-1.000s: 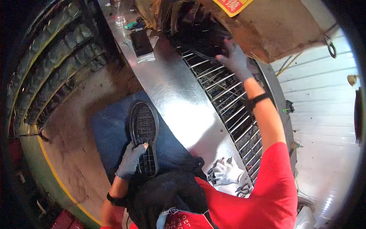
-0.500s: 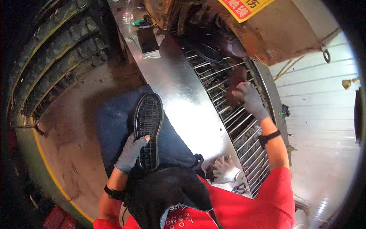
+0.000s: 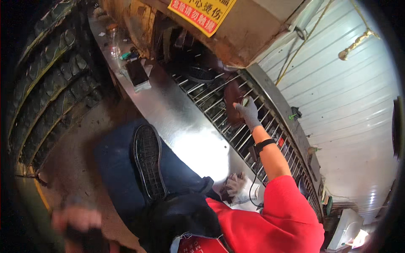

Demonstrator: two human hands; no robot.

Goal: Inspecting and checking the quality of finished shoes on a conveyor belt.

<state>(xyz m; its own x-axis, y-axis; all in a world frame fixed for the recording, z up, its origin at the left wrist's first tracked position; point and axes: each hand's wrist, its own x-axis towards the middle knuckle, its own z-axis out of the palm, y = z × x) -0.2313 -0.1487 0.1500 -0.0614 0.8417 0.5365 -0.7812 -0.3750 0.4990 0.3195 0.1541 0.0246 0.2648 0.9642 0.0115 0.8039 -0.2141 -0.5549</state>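
Note:
A black shoe sole [image 3: 147, 162] lies tread side up across my lap on the dark blue apron cloth [image 3: 114, 152], with no hand on it. Far out at the lower left, my left hand [image 3: 78, 216] is smeared by motion, so its fingers cannot be read. Over the metal rack, my right hand [image 3: 248, 113], in a grey fingerless glove, is closed on the side of a dark brown shoe [image 3: 233, 99]. The shoe rests on the bars, and its near side is partly behind my fingers.
A steel ledge [image 3: 168, 114] runs beside the barred rack [image 3: 215, 111]. On the ledge are a phone [image 3: 137, 72] and white gloves [image 3: 238, 189]. A dark shoe [image 3: 198, 74] sits by the brown housing [image 3: 244, 29]. Shelves of dark shoe forms [image 3: 55, 71] stand left.
My left hand has let go of the sole and swung out to the lower left. The sole now lies alone on my lap. My right hand stays at the brown shoe as the view shifts.

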